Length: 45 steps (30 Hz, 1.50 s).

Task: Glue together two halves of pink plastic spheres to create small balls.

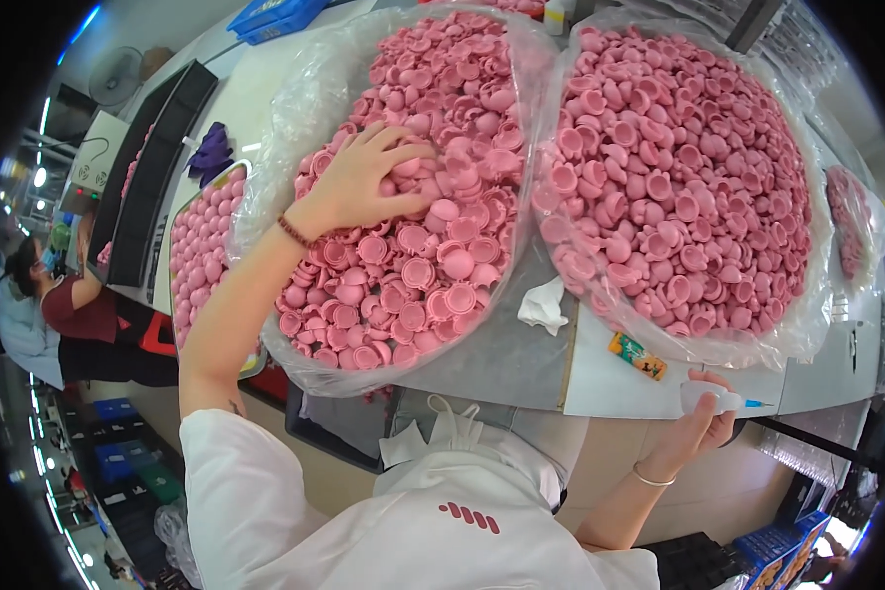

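Observation:
My left hand (371,177) reaches into the left clear plastic bag (295,118), fingers spread, resting on a heap of pink hollow half-round plastic pieces (418,272). Whether a piece lies under the palm is hidden. At the lower right, my right hand (706,423) is closed round a small white squeeze bottle (703,397) with a thin blue-based needle tip (757,403) pointing right. That hand is held by the table's front edge. Close to it on the table lies a green and orange lighter-like object (637,356).
A second clear bag (782,346) of similar pieces fills the right side. Crumpled white tissue (542,306) lies between the bags. A tray of rounded pink pieces (205,246) and a purple cloth or glove (209,154) are at left. Another person (64,300) sits farther left.

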### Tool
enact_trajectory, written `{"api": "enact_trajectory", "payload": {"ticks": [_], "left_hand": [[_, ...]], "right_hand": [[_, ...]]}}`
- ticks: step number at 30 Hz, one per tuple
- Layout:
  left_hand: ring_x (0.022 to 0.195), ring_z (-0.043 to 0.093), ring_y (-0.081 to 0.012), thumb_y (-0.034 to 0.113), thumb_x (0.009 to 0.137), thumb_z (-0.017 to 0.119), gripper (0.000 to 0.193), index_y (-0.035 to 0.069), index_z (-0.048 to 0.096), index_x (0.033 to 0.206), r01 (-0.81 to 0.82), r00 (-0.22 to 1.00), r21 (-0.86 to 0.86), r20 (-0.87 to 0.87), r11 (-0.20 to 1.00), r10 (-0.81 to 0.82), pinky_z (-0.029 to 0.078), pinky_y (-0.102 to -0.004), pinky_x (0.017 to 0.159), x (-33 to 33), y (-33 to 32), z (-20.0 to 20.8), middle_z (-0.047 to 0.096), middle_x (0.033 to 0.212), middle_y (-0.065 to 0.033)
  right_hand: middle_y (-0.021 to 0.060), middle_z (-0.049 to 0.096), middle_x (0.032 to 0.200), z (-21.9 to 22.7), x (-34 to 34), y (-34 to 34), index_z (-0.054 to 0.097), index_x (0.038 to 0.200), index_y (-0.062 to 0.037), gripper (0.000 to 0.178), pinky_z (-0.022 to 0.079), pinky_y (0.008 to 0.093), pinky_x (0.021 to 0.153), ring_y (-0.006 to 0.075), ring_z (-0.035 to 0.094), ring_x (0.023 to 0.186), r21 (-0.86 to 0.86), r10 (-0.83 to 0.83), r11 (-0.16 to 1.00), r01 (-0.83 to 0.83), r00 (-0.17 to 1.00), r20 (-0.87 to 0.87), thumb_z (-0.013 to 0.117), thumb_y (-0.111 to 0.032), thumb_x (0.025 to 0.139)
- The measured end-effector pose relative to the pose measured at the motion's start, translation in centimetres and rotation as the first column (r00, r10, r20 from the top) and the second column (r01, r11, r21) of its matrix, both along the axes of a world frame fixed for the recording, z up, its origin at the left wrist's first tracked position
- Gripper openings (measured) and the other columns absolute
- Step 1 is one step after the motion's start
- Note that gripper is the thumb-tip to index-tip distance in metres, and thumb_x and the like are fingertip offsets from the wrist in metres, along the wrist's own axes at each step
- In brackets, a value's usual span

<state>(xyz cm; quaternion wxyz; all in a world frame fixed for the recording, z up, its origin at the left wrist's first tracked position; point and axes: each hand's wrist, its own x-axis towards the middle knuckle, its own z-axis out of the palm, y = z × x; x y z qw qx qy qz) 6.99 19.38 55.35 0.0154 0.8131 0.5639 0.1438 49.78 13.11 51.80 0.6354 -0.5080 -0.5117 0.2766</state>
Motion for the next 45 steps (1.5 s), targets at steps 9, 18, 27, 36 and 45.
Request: {"api": "enact_trajectory", "payload": {"ticks": [9,18,27,36,45], "left_hand": [[0.114,0.036,-0.0352,0.024,0.056,0.064,0.047,0.009,0.056,0.1,-0.103,0.99,0.0,0.099,0.995,0.103,0.032,-0.0433,0.094,0.9,-8.2,1.1,0.043,0.118,-0.0099],[0.114,0.037,-0.0347,0.019,0.058,0.067,0.049,0.008,0.054,0.104,-0.186,0.978,0.089,0.111,0.979,0.175,0.033,-0.0439,0.093,1.3,-8.6,-0.8,0.047,0.115,-0.0095],[0.074,0.053,-0.0069,0.006,0.085,0.046,0.014,0.001,0.053,0.097,-0.362,0.621,-0.14,0.701,0.922,0.35,0.043,-0.0187,0.066,-0.3,-7.7,-0.2,0.058,0.09,-0.0031],[0.059,0.047,-0.0056,0.016,0.089,0.042,0.021,0.001,0.052,0.099,-0.241,-0.011,-0.282,0.958,0.929,0.287,0.037,-0.0166,0.047,-0.9,-8.7,0.6,0.057,0.088,-0.0071],[0.089,0.051,-0.0209,0.016,0.088,0.039,0.023,0.001,0.05,0.102,0.042,-0.802,-0.462,0.514,0.886,0.305,0.045,-0.0255,0.056,0.1,-8.9,1.8,0.055,0.093,-0.0113]], "right_hand": [[0.0125,0.059,0.08,0.5,-1.1,-0.1,0.053,0.088,0.0035,0.029,0.038,0.0228,0.061,0.0124,0.05,0.067,-0.017,0.125,0.992,-0.124,0.987,0.099,0.053,-0.024,0.08],[0.0145,0.058,0.078,0.7,-2.4,-0.2,0.053,0.085,0.0058,0.033,0.04,0.0251,0.06,0.0168,0.053,0.068,0.016,0.163,0.986,-0.164,0.986,0.044,0.057,-0.027,0.078],[0.0141,0.057,0.078,0.8,-1.8,-0.8,0.052,0.086,0.0037,0.036,0.037,0.0244,0.058,0.0146,0.05,0.065,-0.014,0.134,0.991,-0.134,0.987,0.09,0.055,-0.031,0.078],[0.0139,0.057,0.076,0.9,-2.2,-1.0,0.052,0.084,0.0031,0.035,0.039,0.0245,0.056,0.0148,0.051,0.063,-0.001,0.163,0.987,-0.164,0.985,0.056,0.054,-0.03,0.077],[0.0146,0.058,0.072,1.1,-3.2,-0.8,0.052,0.086,0.0034,0.039,0.039,0.0252,0.056,0.0169,0.052,0.063,0.027,0.194,0.98,-0.197,0.979,0.065,0.059,-0.033,0.077]]}}
